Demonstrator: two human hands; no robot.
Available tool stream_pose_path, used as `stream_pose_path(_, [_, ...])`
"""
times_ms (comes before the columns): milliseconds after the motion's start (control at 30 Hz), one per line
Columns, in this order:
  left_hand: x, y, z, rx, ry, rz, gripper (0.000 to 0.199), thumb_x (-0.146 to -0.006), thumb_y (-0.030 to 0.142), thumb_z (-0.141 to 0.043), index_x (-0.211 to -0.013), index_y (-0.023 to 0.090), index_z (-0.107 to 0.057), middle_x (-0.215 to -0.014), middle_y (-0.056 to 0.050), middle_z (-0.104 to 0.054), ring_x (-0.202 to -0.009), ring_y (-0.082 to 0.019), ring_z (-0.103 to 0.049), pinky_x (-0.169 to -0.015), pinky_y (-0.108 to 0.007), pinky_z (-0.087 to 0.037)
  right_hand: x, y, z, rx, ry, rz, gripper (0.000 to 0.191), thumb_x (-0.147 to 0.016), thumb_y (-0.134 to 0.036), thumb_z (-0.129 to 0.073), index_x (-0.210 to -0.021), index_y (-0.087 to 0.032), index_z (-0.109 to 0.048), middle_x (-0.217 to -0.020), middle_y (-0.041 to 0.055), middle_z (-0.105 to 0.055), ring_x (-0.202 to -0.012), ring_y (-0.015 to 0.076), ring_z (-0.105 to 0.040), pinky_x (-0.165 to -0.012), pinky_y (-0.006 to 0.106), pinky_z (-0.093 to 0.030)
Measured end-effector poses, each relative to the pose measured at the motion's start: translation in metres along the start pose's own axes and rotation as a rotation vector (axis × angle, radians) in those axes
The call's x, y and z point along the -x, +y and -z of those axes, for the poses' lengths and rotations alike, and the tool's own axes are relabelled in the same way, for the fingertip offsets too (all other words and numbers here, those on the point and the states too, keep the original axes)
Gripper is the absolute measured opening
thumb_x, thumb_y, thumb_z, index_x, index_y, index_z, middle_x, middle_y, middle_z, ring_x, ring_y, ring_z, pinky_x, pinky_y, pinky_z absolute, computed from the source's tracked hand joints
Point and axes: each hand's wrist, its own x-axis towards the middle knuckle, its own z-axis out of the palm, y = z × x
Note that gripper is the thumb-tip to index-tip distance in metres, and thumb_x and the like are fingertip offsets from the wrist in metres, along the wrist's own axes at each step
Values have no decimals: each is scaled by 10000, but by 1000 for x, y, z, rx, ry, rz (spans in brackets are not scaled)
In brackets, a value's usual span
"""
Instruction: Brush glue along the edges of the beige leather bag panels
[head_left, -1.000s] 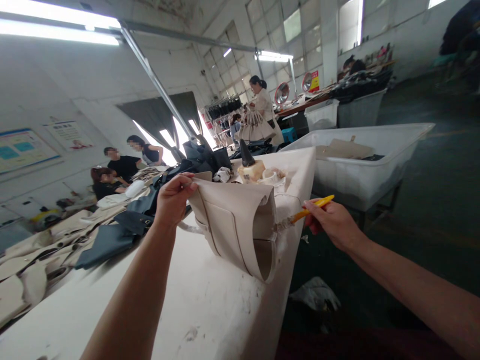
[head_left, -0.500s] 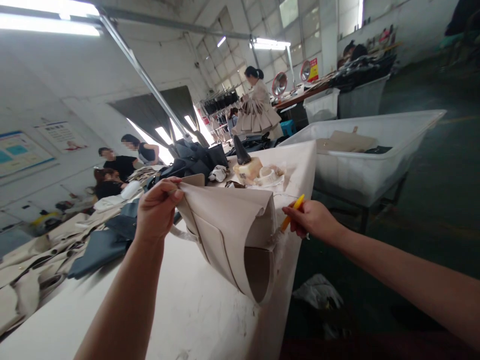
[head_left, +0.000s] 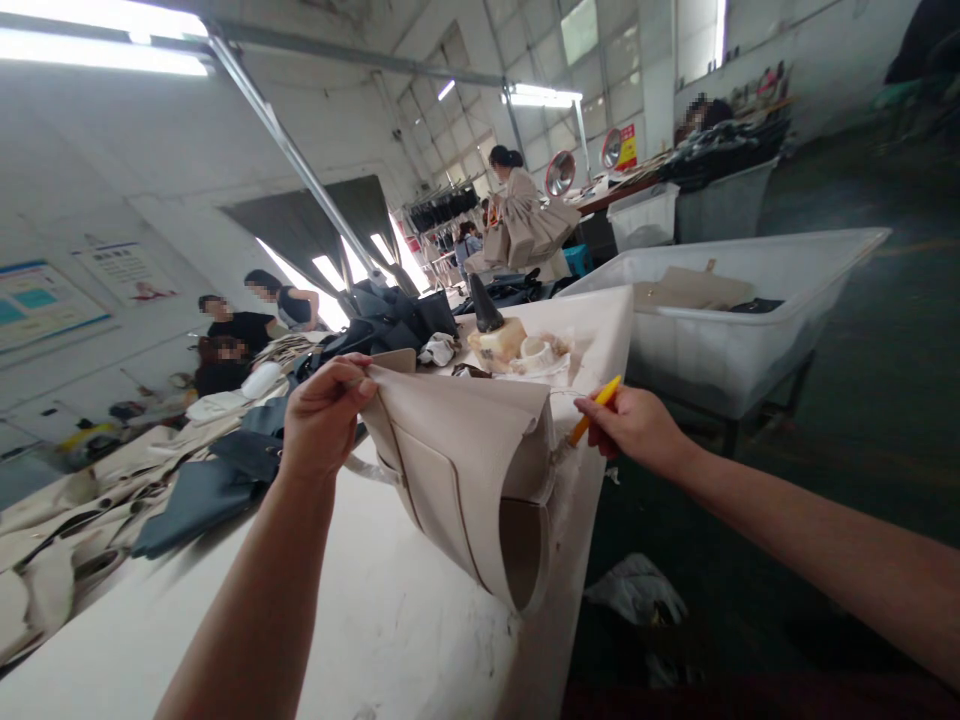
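Observation:
My left hand (head_left: 330, 415) pinches the upper left corner of a beige leather bag (head_left: 450, 430), holding it tilted on its side above the table. The bag's open end faces right, and its dark inside shows; a seamed pocket panel runs along its front. My right hand (head_left: 630, 430) is closed round a slim yellow-handled brush (head_left: 596, 410). Its pale, blurred tip points down-left at the bag's open edge; whether it touches cannot be made out. A thin strand runs between the bag's upper right corner and my right fingers.
The white table (head_left: 360, 600) ends just under my right hand. At its far end stand a stained block with a black cone (head_left: 486, 308) and a white cup (head_left: 536, 350). Dark and beige pieces (head_left: 202, 490) lie left. A white bin (head_left: 720, 340) stands right. Several people work behind.
The bag and both hands have shifted slightly right in view. The brush tip stays near the open edge. In the background, a person's bundle of beige bags has swung.

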Motion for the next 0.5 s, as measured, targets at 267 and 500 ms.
stream_pose_path(267, [-12, -11, 5, -176, -42, -7, 113, -652, 176, -682, -608, 166, -578, -797, -10, -575, -801, -119, -515, -705, -232, -381, 8, 5, 19, -192, 149, -19, 248, -846, -337, -540, -781, -100, -573, -554, 42, -584, -387, 89, -489, -355, 165, -419])
stream_pose_path(500, [-63, -16, 8, -348, 180, -191, 98, -659, 194, -682, -638, 137, -606, -644, 16, -563, -603, -77, -454, -578, -222, -335, 23, 14, 51, -472, 418, -35, 259, -769, -366, -619, -843, -125, -560, -562, 17, -541, -413, 72, -465, -352, 141, -394])
